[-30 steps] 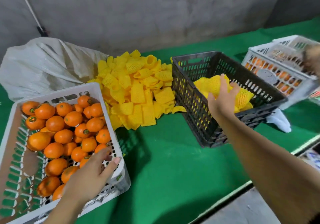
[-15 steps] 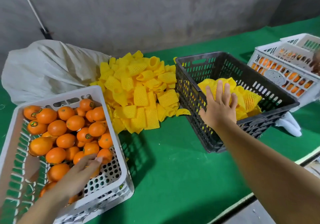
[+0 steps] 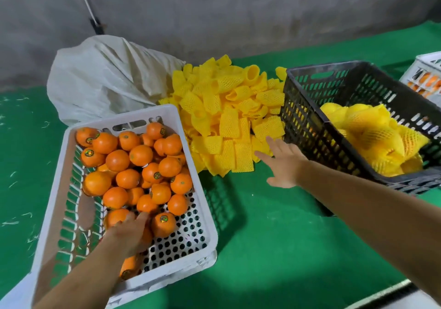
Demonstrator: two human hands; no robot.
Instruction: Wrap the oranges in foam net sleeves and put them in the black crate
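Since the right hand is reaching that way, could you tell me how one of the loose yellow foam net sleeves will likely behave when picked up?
Each foam net sleeve is probably very light and squashy: its open mesh lies flattened and bent. It should grip easily, though neighbours in the pile may snag and lift too. The right hand is open.

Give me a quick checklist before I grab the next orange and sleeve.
1. Oranges left in the white crate: ok, plenty.
2. Left hand on an orange: ok, fingers rest over it; a firm grip, cannot tell.
3. Right hand free for a sleeve: ok, open and holding nothing.
4. Sleeves within reach: ok, the sleeve pile lies just past the right fingertips.
5. Room in the black crate: ok, wrapped oranges fill only part of it.
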